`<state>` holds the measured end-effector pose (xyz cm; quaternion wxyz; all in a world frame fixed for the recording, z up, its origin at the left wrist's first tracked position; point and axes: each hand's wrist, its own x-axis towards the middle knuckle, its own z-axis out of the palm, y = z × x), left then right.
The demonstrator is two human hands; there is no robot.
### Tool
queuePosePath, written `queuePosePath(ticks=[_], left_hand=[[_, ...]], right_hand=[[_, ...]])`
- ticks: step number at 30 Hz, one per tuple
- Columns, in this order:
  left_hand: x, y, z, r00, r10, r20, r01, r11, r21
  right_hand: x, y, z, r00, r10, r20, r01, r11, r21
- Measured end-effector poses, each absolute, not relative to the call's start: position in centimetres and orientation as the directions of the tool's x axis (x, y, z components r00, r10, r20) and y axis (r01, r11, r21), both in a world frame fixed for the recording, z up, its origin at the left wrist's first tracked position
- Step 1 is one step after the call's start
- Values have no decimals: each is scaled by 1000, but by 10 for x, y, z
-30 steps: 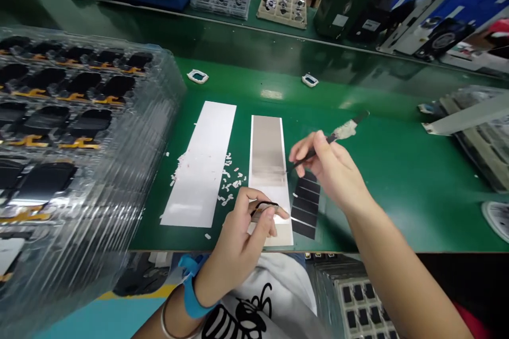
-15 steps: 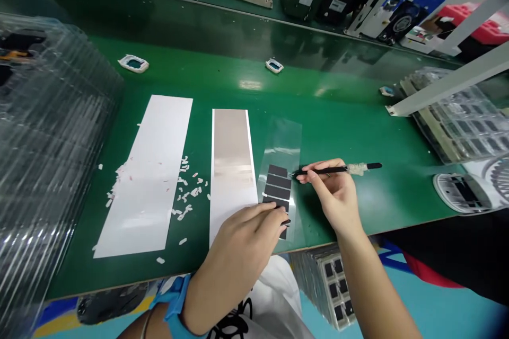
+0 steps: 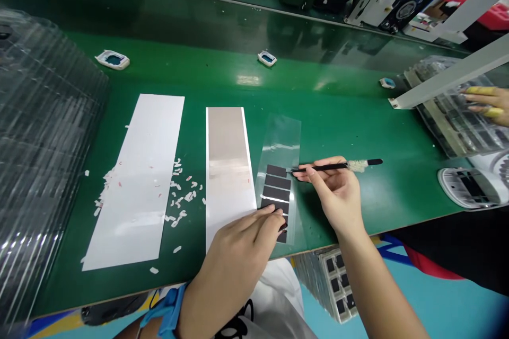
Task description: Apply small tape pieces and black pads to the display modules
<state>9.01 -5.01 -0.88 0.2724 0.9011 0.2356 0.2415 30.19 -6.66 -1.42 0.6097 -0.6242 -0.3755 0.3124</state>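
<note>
A clear film strip [image 3: 281, 135] lies on the green bench, carrying a column of black rectangular stickers [image 3: 277, 182]. Bent and held together, the fingers of my left hand [image 3: 244, 246] press on the strip's lower end. A small dark bit shows at their tips; I cannot make out what it is. My right hand [image 3: 338, 190] is closed around a slim black pen-like tool [image 3: 328, 167] with pale wrapping near its rear end. Its thin tip meets the right edge of the top sticker. Left of the film lies a beige-and-white sheet [image 3: 227, 148], partly under my left hand.
A long white sheet [image 3: 137, 169] lies farther left, with paper scraps [image 3: 185, 196] beside it. Stacked clear trays [image 3: 51, 132] stand at the left edge. Small white-framed parts [image 3: 267, 58] sit behind. At right, another person's hand [image 3: 491, 101] is over trays [image 3: 457, 122].
The view has shifted slightly. The tool's tip has moved a little toward the top sticker's edge. Another person's hand has appeared over the trays at right. My left hand stays on the strip.
</note>
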Motion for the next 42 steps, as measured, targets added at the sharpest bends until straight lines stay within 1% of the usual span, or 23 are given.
queuePosePath(ticks=[5, 9, 10, 12, 14, 16, 19, 22, 26, 34, 38, 42], left_hand=[[92, -52, -9, 735, 573, 362, 326, -768, 552], [96, -50, -5, 735, 583, 347, 340, -759, 555], [96, -49, -3, 733, 591, 336, 338, -745, 575], [95, -45, 2, 705, 634, 320, 320, -686, 653], [90, -39, 7, 628, 710, 317, 280, -587, 760], [82, -35, 12, 542, 790, 286, 254, -479, 841], [70, -30, 14, 466, 855, 228, 258, -378, 889], [63, -29, 11, 456, 863, 216, 246, -356, 902], [60, -27, 6, 457, 864, 211, 234, -346, 909], [58, -28, 10, 478, 863, 165, 174, -277, 945], [58, -28, 9, 487, 854, 181, 130, -276, 952], [58, -27, 8, 488, 851, 195, 113, -283, 952]], right_hand=[[297, -66, -14, 536, 842, 59, 79, 19, -997], [296, -66, -16, 573, 814, 91, 75, 59, -995], [297, -66, -16, 585, 804, 104, 75, 74, -994], [299, -67, -14, 605, 782, 150, 90, 120, -989], [296, -69, -8, 619, 752, 226, 125, 190, -974], [284, -72, 2, 620, 723, 304, 152, 269, -951], [250, -76, 18, 589, 705, 395, 127, 402, -907], [212, -78, 28, 498, 734, 461, 75, 493, -867], [185, -74, 26, 404, 756, 515, 98, 524, -846], [175, -67, 13, 403, 709, 579, 192, 553, -811], [174, -65, 10, 400, 682, 612, 238, 567, -788], [174, -64, 8, 411, 678, 610, 264, 552, -791]])
